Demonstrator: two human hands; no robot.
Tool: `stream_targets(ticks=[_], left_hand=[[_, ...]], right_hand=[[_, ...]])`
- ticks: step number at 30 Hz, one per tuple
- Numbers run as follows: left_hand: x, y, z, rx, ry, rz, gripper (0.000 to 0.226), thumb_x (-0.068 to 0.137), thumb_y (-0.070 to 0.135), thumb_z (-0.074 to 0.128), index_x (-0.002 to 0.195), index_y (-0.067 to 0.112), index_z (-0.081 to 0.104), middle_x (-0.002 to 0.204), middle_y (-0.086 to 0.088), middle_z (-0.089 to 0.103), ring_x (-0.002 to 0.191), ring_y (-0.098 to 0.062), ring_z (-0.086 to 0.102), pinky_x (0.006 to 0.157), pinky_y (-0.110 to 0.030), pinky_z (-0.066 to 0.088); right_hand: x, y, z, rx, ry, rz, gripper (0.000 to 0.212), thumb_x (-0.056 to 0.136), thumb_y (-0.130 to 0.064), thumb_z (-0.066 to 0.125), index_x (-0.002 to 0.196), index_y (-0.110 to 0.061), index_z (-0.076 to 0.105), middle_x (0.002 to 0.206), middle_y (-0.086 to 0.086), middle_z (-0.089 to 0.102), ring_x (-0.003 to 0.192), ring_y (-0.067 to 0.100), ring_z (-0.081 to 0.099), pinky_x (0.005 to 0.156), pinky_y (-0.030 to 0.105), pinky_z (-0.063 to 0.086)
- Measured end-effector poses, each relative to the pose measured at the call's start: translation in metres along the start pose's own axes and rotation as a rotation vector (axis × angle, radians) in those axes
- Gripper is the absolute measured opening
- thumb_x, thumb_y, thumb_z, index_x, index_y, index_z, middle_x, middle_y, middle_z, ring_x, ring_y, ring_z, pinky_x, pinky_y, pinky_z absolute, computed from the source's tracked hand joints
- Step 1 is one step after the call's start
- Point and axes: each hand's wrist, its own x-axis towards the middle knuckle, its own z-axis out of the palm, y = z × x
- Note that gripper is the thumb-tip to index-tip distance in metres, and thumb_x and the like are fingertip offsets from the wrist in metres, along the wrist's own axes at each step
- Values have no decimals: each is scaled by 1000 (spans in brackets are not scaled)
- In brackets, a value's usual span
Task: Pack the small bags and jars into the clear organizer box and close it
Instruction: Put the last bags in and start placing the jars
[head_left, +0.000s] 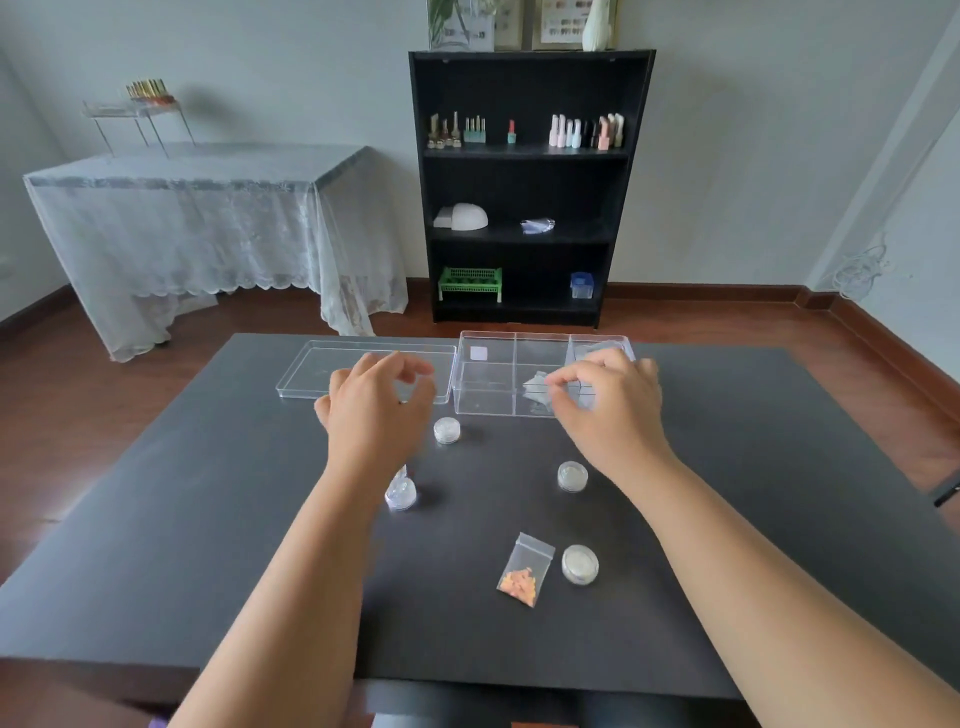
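Worktop (208, 519): dark grey, matte, carrying the box, its lid, the jars and one bag.
Organizer box (488, 410): clear, open, at the far middle of the worktop, split by thin walls into compartments.
Lid (311, 369): clear and flat, lying just left of the box, its edge against the box's left wall.
Box contents: a small pale square (478, 354) in the far left compartment; something clear in the far right one, too faint to name.
Left hand (376, 410): hovers over the near edge of the lid, fingers loosely curled, its grip empty.
Right hand (610, 408): over the box's near right part, thumb and forefinger pinched on a small clear bag (535, 387) at the top of the near middle compartment.
Jar near box (447, 431): small, round, clear, on the worktop just in front of the box.
Jar under left wrist (401, 492): partly hidden by the forearm.
Jar at right (572, 476): beside the right wrist.
Nearest jar (580, 564): just right of a zip bag of orange bits (522, 571), lying flat.
Background: black bookshelf (530, 171) with small bottles; lace-draped table (208, 208) at left.
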Motion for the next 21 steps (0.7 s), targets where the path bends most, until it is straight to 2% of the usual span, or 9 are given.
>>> stream_targets(ticks=[3,6,7,10,12,14,16,18,21], left_hand=[[-12,-33,-14,-60,-55,-63,11,87,30,61,87,39,66,94,15,64,98,-24,54,82,-36,44],[-27,-58,-25,-38,-160,-101,16,86,27,65,82,43,65,92,11,63,95,-25,57,83,-37,48],[-30,-64,-28,-24,-184,-91,16,86,29,66,83,44,66,92,10,62,94,-24,58,83,-38,49],[-35,-75,-36,-1,-227,-60,11,83,40,71,94,44,71,94,11,58,98,-22,56,87,-39,48],[-37,-74,-39,24,-256,-48,23,80,49,72,103,42,73,95,12,55,99,-21,54,88,-39,47],[-38,-71,-38,82,-277,-35,32,81,52,71,110,40,72,98,9,54,101,-23,52,91,-40,46],[-38,-68,-38,103,-287,-28,32,82,50,70,112,39,71,99,7,54,103,-24,51,93,-42,44],[-38,-68,-37,88,-285,-22,24,83,46,71,105,38,73,97,6,54,102,-25,51,92,-43,45],[-40,-66,-36,34,-259,-12,7,81,36,75,87,37,72,90,9,57,92,-21,56,82,-36,47]], right_hand=[[-35,-9,-16,102,-205,-135,8,82,-20,71,82,-26,76,84,-8,67,85,21,48,77,33,35],[-60,-18,-31,121,-454,-182,5,82,-33,71,85,-33,75,82,-18,63,85,7,43,80,30,35],[-64,-21,-34,93,-540,-158,11,81,-43,69,90,-37,73,85,-20,61,88,4,40,80,28,31],[-70,-29,-41,-96,-741,-98,54,65,-73,63,112,-45,63,95,-21,56,93,2,34,81,29,26],[-72,-36,-43,-226,-777,-114,72,57,-80,62,120,-45,57,98,-21,51,96,7,33,82,31,25],[-72,-43,-43,-269,-788,-101,72,58,-75,67,122,-44,57,96,-20,48,98,9,31,83,32,24],[-73,-48,-43,-227,-808,-58,65,61,-67,73,119,-42,59,89,-21,48,109,12,35,83,33,24],[-73,-51,-41,-160,-836,-25,54,64,-59,77,112,-42,60,83,-20,50,117,13,35,84,33,25],[-74,-49,-37,-26,-864,21,39,66,-47,80,97,-44,58,79,-17,61,111,13,36,82,32,30]])
